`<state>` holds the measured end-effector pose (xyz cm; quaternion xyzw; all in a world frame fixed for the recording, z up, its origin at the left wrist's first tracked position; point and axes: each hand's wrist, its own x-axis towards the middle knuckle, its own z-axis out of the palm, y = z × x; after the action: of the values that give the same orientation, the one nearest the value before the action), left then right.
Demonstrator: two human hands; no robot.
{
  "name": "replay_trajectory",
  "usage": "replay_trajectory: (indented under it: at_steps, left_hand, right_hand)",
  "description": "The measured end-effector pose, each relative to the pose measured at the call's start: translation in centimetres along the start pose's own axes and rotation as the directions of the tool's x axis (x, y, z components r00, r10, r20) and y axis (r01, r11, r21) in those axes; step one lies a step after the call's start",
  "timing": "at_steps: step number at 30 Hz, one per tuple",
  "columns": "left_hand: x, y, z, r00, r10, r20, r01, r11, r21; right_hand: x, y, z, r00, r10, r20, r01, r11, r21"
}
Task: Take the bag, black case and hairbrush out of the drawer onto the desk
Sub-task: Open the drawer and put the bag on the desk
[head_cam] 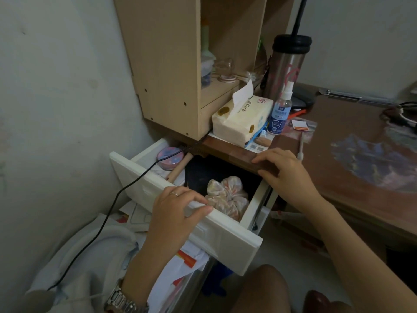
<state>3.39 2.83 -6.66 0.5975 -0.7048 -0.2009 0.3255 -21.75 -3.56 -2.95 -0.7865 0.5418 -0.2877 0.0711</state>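
The white drawer (225, 236) stands pulled out under the brown desk (352, 168). Inside lies a knotted clear plastic bag (228, 195) with pale contents, resting on a large black case (203, 175). A wooden hairbrush handle (179, 168) lies along the drawer's left side, its head hidden under the desk. My left hand (178, 213) grips the top edge of the drawer front, fingers curled over it. My right hand (286, 168) rests on the desk's front edge, fingers bent over the wood.
A round pink-blue tin (168, 158) sits in the drawer's back left. A black cable (117, 193) crosses the drawer front. On the desk stand a tissue pack (241, 120), a spray bottle (279, 114), a steel tumbler (286, 64) and a wooden shelf unit (180, 64). Papers lie below.
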Motion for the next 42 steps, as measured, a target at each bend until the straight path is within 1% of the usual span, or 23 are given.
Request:
replay_trajectory:
  at_steps: [3, 5, 8, 11, 16, 19, 24, 27, 30, 33, 37, 39, 42]
  left_hand:
    - [-0.7, 0.0, -1.0, 0.999, -0.004, 0.052, 0.002, 1.000, 0.027]
    - [-1.2, 0.1, -1.6, 0.999, -0.026, 0.048, 0.026, 1.000, 0.006]
    - [-2.0, 0.2, -2.2, 0.997, -0.041, 0.062, 0.038, 0.998, 0.040]
    - [-2.7, 0.1, -2.7, 0.999, -0.043, 0.029, 0.043, 0.999, -0.003]
    - [-3.4, -0.2, -3.4, 0.997, -0.062, 0.048, 0.063, 0.998, -0.018]
    - [-3.5, -0.1, -3.7, 0.994, -0.073, 0.076, 0.074, 0.997, 0.001]
    - [-2.3, 0.5, -4.3, 0.979, -0.111, 0.171, 0.110, 0.994, 0.017]
    - [-1.1, 1.2, -3.9, 0.986, -0.097, 0.132, 0.101, 0.995, -0.027]
    - [0.3, 2.0, -2.3, 0.993, -0.045, 0.112, 0.041, 0.998, 0.039]
    - [1.4, 2.1, -0.6, 0.985, -0.019, 0.169, 0.009, 0.998, 0.060]
    - [2.1, 1.8, 0.5, 0.945, -0.133, 0.298, 0.086, 0.983, 0.164]
    - [2.4, 1.7, 0.7, 0.936, -0.158, 0.315, 0.093, 0.973, 0.213]
    - [2.6, 1.7, 0.8, 0.937, -0.170, 0.306, 0.108, 0.972, 0.211]
  right_hand:
    - [0.0, -0.1, -0.1, 1.000, -0.005, -0.004, 0.005, 1.000, 0.006]
    - [-0.1, 0.0, -0.1, 1.000, -0.011, -0.005, 0.011, 1.000, 0.005]
    - [-0.1, 0.1, 0.0, 1.000, -0.012, -0.007, 0.012, 1.000, 0.003]
    - [-0.1, 0.2, 0.2, 1.000, -0.010, -0.007, 0.010, 1.000, 0.003]
    - [0.0, 0.3, 0.2, 1.000, -0.007, -0.007, 0.007, 1.000, -0.005]
    - [0.0, 0.2, 0.2, 1.000, -0.011, -0.006, 0.011, 1.000, 0.001]
    - [-0.1, 0.3, 0.1, 1.000, -0.022, -0.013, 0.022, 1.000, 0.013]
    - [-0.1, 0.5, 0.2, 0.999, -0.035, -0.016, 0.035, 0.999, 0.009]
    - [-0.1, 0.8, 0.4, 0.998, -0.051, -0.023, 0.051, 0.999, 0.004]
    - [-0.1, 1.0, 0.5, 0.998, -0.061, -0.020, 0.061, 0.998, 0.002]
    - [0.0, 1.1, 0.5, 0.998, -0.061, -0.020, 0.061, 0.998, 0.012]
    - [0.0, 1.1, 0.4, 0.998, -0.060, -0.017, 0.061, 0.998, 0.019]
    - [-0.1, 1.0, 0.3, 0.998, -0.058, -0.016, 0.058, 0.998, 0.019]
